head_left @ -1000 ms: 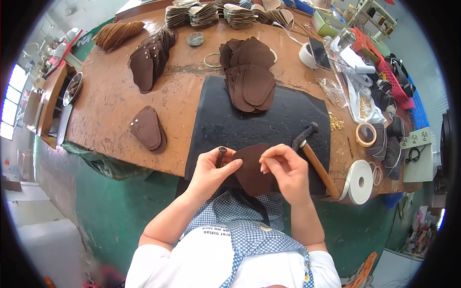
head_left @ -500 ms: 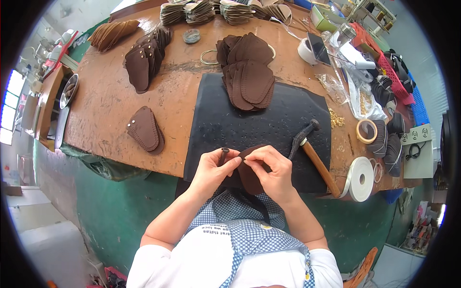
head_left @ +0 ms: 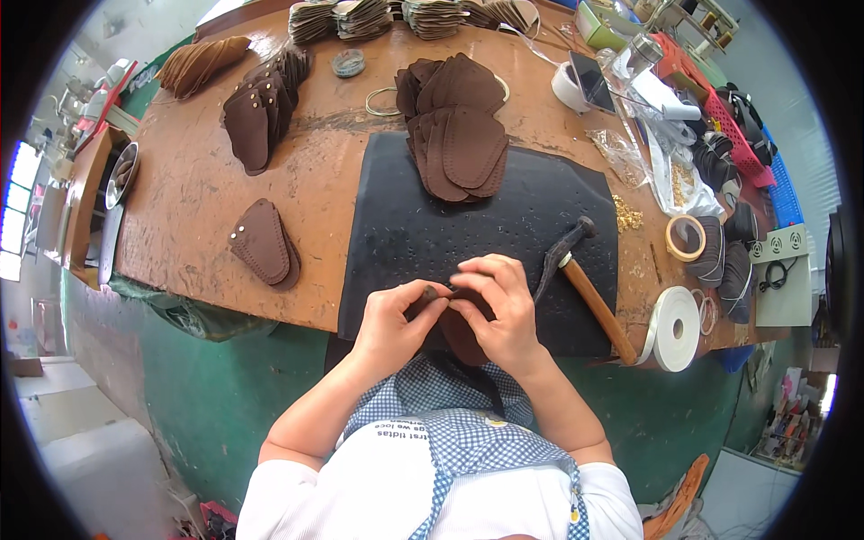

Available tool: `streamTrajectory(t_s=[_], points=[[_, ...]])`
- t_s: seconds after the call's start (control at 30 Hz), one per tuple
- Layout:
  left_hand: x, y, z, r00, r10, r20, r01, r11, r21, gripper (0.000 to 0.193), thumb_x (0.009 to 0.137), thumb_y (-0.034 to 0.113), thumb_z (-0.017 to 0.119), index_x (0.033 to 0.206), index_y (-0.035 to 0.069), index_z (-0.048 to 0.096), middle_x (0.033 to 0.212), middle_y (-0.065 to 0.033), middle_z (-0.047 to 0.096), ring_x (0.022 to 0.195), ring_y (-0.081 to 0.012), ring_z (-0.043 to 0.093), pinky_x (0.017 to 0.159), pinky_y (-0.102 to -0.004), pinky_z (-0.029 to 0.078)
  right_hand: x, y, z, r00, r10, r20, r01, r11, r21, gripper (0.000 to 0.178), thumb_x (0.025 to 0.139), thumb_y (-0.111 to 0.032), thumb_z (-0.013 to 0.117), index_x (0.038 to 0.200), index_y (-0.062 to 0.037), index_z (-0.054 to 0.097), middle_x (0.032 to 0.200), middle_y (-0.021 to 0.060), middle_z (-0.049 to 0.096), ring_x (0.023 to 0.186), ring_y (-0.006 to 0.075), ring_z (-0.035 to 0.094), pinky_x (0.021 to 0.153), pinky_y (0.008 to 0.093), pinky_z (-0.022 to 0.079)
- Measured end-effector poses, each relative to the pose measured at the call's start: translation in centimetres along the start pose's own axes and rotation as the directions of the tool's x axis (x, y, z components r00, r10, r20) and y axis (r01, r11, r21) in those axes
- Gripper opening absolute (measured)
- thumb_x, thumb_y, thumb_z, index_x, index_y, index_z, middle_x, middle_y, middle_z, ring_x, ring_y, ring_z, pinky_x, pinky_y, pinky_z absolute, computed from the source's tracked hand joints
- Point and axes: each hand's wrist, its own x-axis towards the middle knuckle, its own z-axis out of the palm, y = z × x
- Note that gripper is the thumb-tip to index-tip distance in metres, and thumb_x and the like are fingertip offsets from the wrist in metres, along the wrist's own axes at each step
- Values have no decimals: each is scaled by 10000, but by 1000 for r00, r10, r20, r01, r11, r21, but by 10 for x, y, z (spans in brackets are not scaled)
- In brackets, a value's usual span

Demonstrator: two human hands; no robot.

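My left hand (head_left: 394, 326) is closed over the edge of a dark brown leather piece (head_left: 463, 340). A short dark rod, perhaps a setting punch (head_left: 429, 294), pokes up between its thumb and fingers. Close beside it, my right hand (head_left: 502, 315) pinches the same leather with thumb and fingers, the upper fingers raised and blurred. Whatever small thing lies between the fingertips is hidden. Beneath both hands is a black rubber mat (head_left: 396, 225) pitted with marks. To the right a hammer (head_left: 589, 297) with a wooden handle rests on it.
Stitched brown leather pieces (head_left: 463, 148) are stacked at the mat's far edge. Others with metal studs (head_left: 250, 126) lie left, plus a small pair (head_left: 264, 241). On the right are gold-coloured small parts (head_left: 627, 214), a tape roll (head_left: 686, 238) and a white ribbon roll (head_left: 675, 330).
My right hand's upper fingers have lifted and spread while its thumb stays at the leather's edge. The rod in my left hand has tilted slightly. The whole view has shifted a little.
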Motion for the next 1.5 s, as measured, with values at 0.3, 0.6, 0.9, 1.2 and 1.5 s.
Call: streamTrajectory(t_s=[0.3, 0.6, 0.9, 1.2, 1.5], points=[[-16, 1, 5, 998, -5, 59, 10, 996, -94, 91, 856, -26, 728, 944, -1, 734, 669, 24, 639, 565, -17, 540, 508, -180, 405, -26, -1, -17, 987, -149, 55, 143, 985, 94, 233, 728, 12, 787, 908, -45, 650, 926, 85, 673, 839, 275, 670, 738, 377, 544], [-14, 9, -1, 991, 61, 115, -36, 977, -211, 104, 849, -48, 734, 944, -5, 739, 690, 23, 666, 604, -7, 553, 532, -165, 400, -19, -22, -34, 985, -168, -30, 171, 978, 122, 217, 749, 57, 759, 923, -17, 653, 912, 94, 661, 796, 237, 661, 699, 332, 550], [-16, 18, 8, 931, -321, 171, 364, 832, -419, 90, 926, 102, 692, 945, 15, 683, 769, 52, 594, 634, -8, 459, 541, -180, 320, -6, -22, -37, 694, 562, 450, -712, 447, 542, 140, 859, 11, 739, 989, 8, 687, 920, 47, 711, 878, 103, 672, 792, 251, 545], [-11, 2, 10, 911, -370, 182, 409, 755, -512, 157, 939, 175, 716, 984, 27, 690, 752, 59, 606, 623, -2, 477, 523, -173, 343, -1, 3, -30, 602, 530, 596, -795, 337, 504, 163, 877, 11, 728, 1038, 7, 701, 952, 48, 721, 894, 108, 679, 832, 259, 555], [-8, -6, 5, 942, -301, 147, 335, 850, -407, 111, 906, 104, 743, 975, 33, 691, 821, 44, 647, 730, -21, 559, 643, -171, 438, 1, 7, -30, 578, 506, 640, -815, 315, 487, 183, 881, -3, 728, 1062, 7, 701, 968, 52, 722, 893, 114, 682, 836, 257, 553]])
